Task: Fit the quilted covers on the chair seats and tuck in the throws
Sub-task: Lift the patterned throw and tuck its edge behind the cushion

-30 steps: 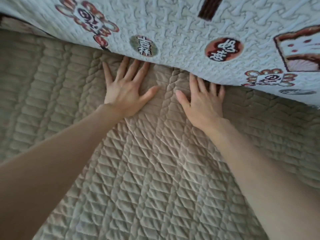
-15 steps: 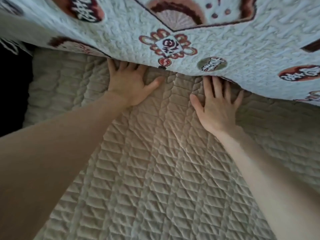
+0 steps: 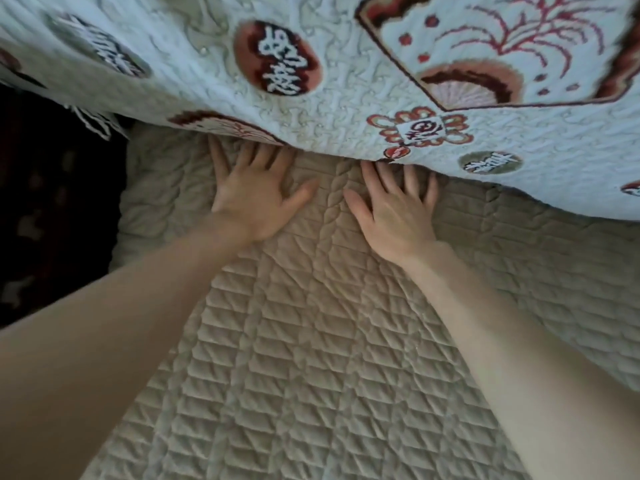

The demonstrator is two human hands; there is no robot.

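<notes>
1. Head view: your fingers (image 3: 264, 159) lie straight and spread, tips hidden under the lower edge of the throw (image 3: 346, 98).
2. Your left hand (image 3: 254, 206) and right hand (image 3: 394, 218) press flat, side by side, on the beige quilted cover (image 3: 311, 341).
3. That cover spreads beneath your forearms (image 3: 502, 323).

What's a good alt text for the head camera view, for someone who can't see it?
A person's left hand and right hand press flat, side by side, on a beige quilted cover, with straight fingers reaching the lower edge of a white patterned throw that fills the top of the view.
</notes>
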